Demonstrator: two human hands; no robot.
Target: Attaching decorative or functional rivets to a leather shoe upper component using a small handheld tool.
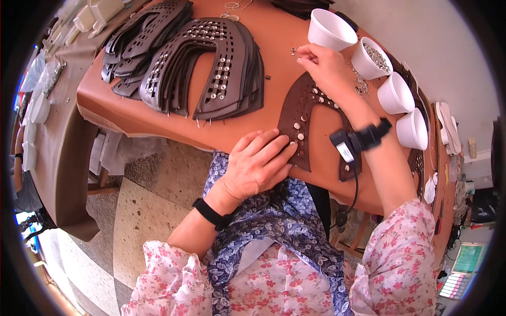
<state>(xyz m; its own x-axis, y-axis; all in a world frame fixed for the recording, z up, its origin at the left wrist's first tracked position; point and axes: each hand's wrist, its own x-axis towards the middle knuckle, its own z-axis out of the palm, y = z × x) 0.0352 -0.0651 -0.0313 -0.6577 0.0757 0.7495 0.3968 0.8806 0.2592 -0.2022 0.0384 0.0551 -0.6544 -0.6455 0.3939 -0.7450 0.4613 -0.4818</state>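
Left hand [258, 163] flat on brown leather piece [311, 124].
Fingers spread, grasping nothing, pinning the piece at the tabletop [158, 113] edge; right hand [324, 66] pinches a small stud [293, 51] above it.

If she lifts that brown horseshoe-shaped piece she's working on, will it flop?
Probably a bit: the brown cut-out piece looks thin and lies flat under her left hand. Likely light, being full of holes. The studs on it may drop out if tipped; how firmly they sit is unclear.
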